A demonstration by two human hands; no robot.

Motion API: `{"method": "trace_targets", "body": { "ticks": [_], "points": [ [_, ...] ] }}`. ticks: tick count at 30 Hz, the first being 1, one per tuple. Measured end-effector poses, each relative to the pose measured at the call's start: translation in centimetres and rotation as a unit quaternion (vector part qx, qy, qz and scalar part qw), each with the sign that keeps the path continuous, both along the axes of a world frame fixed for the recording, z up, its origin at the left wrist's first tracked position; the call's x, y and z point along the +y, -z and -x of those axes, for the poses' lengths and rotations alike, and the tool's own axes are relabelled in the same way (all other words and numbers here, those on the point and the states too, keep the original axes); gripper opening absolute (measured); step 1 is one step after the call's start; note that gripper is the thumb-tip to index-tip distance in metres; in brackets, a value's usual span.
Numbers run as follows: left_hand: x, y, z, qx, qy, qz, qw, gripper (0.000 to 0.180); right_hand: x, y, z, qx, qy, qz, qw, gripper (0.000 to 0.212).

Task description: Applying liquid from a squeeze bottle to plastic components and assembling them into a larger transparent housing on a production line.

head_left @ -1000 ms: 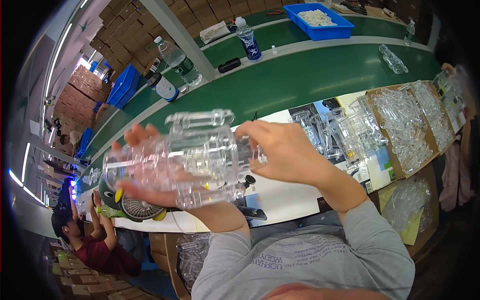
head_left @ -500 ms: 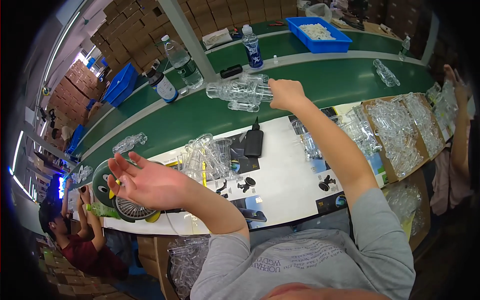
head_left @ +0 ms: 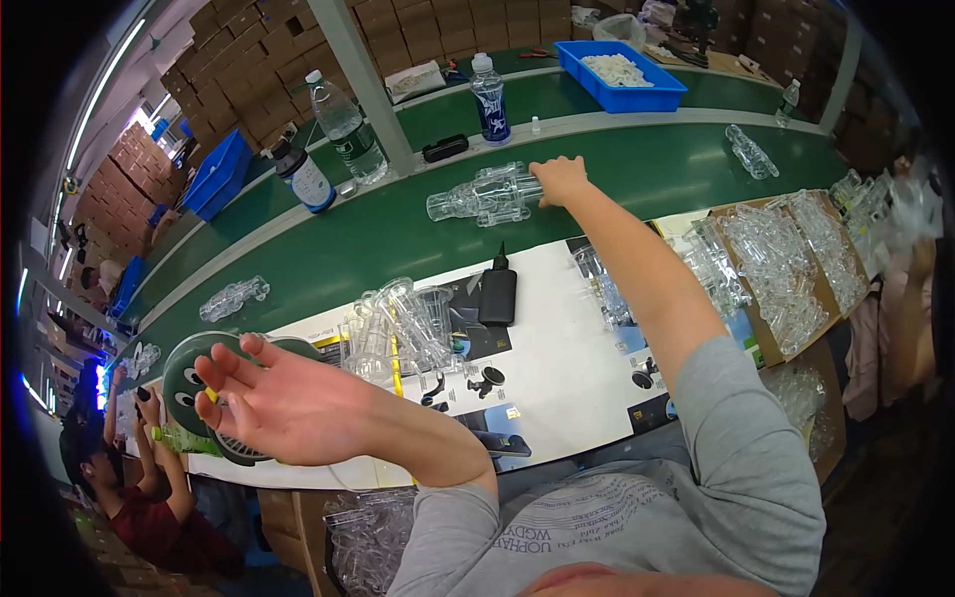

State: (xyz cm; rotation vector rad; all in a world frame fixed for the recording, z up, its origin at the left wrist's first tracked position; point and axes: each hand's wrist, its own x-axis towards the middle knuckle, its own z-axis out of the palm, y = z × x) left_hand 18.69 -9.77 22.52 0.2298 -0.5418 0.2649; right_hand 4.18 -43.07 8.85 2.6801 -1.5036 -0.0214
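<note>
A clear plastic assembly (head_left: 482,196), a thick tube with smaller tubes along its sides, lies sideways on the green conveyor belt (head_left: 637,169). My right hand (head_left: 560,181) is closed around its right end; some of the fingertips are hidden. Over the near left of the work surface, my left hand (head_left: 288,408) is held up, palm showing and fingers apart, with nothing in it. Behind it is a dark green fan with cartoon eyes (head_left: 186,386). Clear plastic parts (head_left: 403,323) are heaped beside that hand, and a black squeeze bottle (head_left: 497,294) with a pointed nozzle stands near the belt.
Cardboard trays of clear parts (head_left: 776,264) sit at the right. Beyond the belt are a large water bottle (head_left: 345,129), a blue-labelled bottle (head_left: 490,104) and a blue bin (head_left: 622,85) of white pieces. Another clear assembly (head_left: 235,298) lies left; a co-worker (head_left: 149,507) sits beyond.
My right hand has lowered the clear assembly onto the belt, and its fingers look looser. My left hand stays raised and open. The whole view has shifted slightly.
</note>
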Motion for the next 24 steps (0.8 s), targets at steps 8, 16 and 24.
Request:
{"method": "trace_targets", "body": {
  "ticks": [8, 16, 24],
  "points": [
    [0.2, 0.2, -0.3, -0.023, 0.011, 0.019, 0.999, 0.019, 1.7, -2.8, 1.1, 0.023, -0.027, 0.055, 0.998, 0.066],
    [0.1, -0.1, 0.3, -0.051, 0.001, -0.005, 0.999, 0.016, 11.6, -5.2, 6.6, 0.059, -0.331, 0.024, 0.941, 0.034],
    [-0.6, -0.1, 2.5, -0.091, -0.011, -0.042, 0.995, 0.016, 14.4, -1.2, 5.0, 0.008, -0.403, 0.171, 0.899, 0.027]
  ]
}}
